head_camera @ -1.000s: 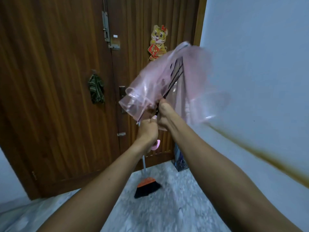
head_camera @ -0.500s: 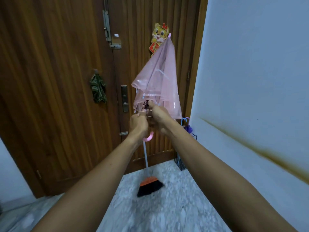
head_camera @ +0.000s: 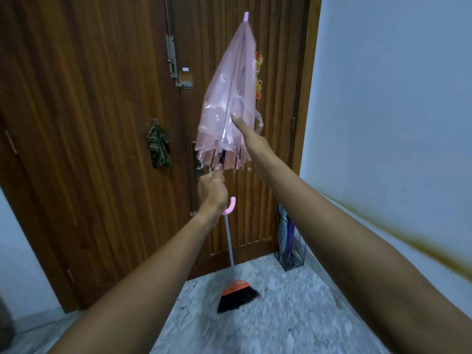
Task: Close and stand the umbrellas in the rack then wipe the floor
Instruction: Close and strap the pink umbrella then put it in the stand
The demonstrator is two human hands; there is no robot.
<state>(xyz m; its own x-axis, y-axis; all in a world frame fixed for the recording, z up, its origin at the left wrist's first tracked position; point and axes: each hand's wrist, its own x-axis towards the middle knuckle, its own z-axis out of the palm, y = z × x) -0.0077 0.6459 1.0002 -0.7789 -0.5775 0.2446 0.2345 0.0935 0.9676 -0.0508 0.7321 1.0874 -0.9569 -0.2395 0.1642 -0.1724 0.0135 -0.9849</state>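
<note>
The umbrella (head_camera: 227,103) is translucent pink, the door (head_camera: 89,123) brown, the floor (head_camera: 293,315) speckled grey.

Pink translucent umbrella (head_camera: 227,103) folded, tip up, tilted; rack (head_camera: 290,263) in corner

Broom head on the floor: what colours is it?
Broom head: orange cap, black bristles; head view.
</note>
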